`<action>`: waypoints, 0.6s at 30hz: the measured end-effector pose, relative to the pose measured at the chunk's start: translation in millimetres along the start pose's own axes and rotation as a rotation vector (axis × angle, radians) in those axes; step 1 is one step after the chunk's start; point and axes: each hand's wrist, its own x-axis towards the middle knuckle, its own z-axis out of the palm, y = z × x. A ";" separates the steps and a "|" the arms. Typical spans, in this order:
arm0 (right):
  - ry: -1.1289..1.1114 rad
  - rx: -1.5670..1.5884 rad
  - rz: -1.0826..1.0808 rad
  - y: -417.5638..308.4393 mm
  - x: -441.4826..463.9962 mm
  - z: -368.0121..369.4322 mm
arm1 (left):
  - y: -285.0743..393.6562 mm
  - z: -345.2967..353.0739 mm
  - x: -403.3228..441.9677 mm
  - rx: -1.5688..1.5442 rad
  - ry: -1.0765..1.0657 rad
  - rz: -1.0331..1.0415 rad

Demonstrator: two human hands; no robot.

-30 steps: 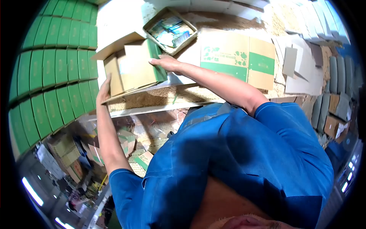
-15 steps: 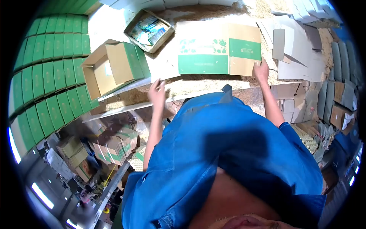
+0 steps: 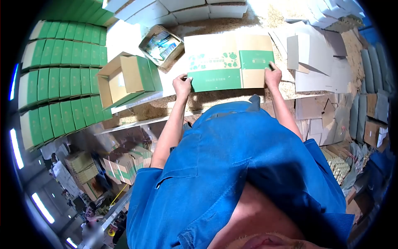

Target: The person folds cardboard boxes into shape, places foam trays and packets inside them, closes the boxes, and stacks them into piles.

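Note:
A flattened cardboard box [image 3: 215, 79], printed green and white with a plain brown flap, lies over the worktable in front of me. My left hand [image 3: 182, 86] is closed on its near left corner, thumb on top. At the near right corner my right hand [image 3: 273, 77] grips the brown edge, its thumb on the printed face. The fingers under the cardboard are hidden on both sides. Left of my left hand, an assembled box [image 3: 143, 74] stands with its open side showing. Behind it sits a small open carton [image 3: 177, 56] with blue and white packets inside.
Rows of green boxes [image 3: 58, 87] are stacked at the left. White boxes [image 3: 186, 14] line the back. Loose grey and white cardboard sheets [image 3: 315, 62] lie at the right. Bundles of flat cartons [image 3: 124, 164] stand below the table's left edge.
My left hand has moved from in front of the table onto the flattened box's left corner and closed there. My right hand has kept its hold. The whole view has shifted slightly.

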 end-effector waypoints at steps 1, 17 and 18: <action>-0.020 0.081 0.166 -13.9 3.4 -8.9 | 0.8 -1.6 -1.8 -0.118 0.005 -0.056; -0.094 0.868 -0.120 -89.2 47.7 -96.7 | 116.1 -76.1 -33.9 -0.695 -0.321 0.285; -0.082 0.914 -0.098 -102.3 43.6 -100.9 | 118.3 -76.4 -33.3 -0.659 -0.316 0.262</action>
